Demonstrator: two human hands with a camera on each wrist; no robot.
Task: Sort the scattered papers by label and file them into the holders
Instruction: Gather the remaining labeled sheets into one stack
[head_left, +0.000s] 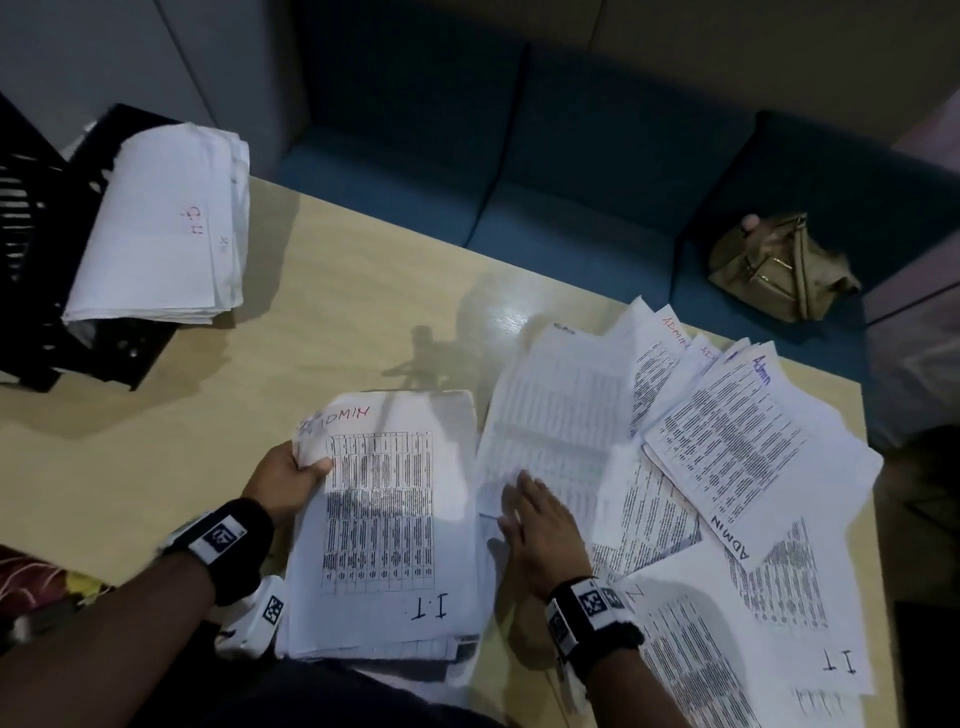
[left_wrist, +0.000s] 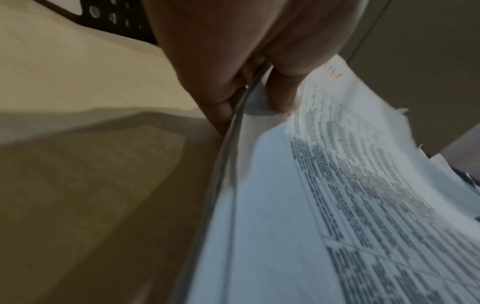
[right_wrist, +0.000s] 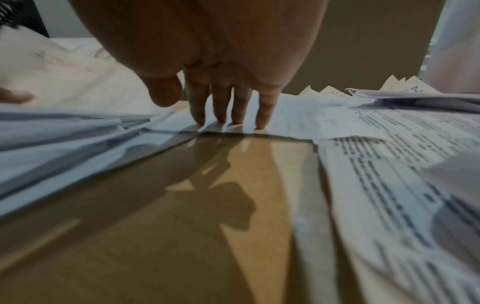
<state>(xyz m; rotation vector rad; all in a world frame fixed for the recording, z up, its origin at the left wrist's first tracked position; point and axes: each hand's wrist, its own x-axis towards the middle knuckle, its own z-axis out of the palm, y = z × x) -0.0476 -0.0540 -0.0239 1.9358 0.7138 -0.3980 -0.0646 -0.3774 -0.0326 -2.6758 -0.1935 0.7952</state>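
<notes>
My left hand (head_left: 301, 470) grips the upper left corner of a stack of papers (head_left: 387, 525); its top sheet reads "ADMIN" in red and "I.T." in black. In the left wrist view the thumb and fingers (left_wrist: 281, 92) pinch the stack's edge (left_wrist: 233, 160). My right hand (head_left: 535, 512) lies flat, fingers straight, on a printed sheet (head_left: 550, 431) just right of the stack. The right wrist view shows its fingertips (right_wrist: 262, 121) pressing that sheet's edge (right_wrist: 285, 123) onto the table. Scattered papers (head_left: 737, 467) labelled "ADMIN" and "I.T." fan out to the right. A black holder (head_left: 52, 270) at far left carries a pile of filed papers (head_left: 166, 228).
The tan wooden table (head_left: 322, 312) has a bare stretch between the holder and the papers. A blue sofa (head_left: 519, 171) runs behind the table, with an olive bag (head_left: 779, 270) on it. The table's right edge (head_left: 865, 415) is close to the scattered sheets.
</notes>
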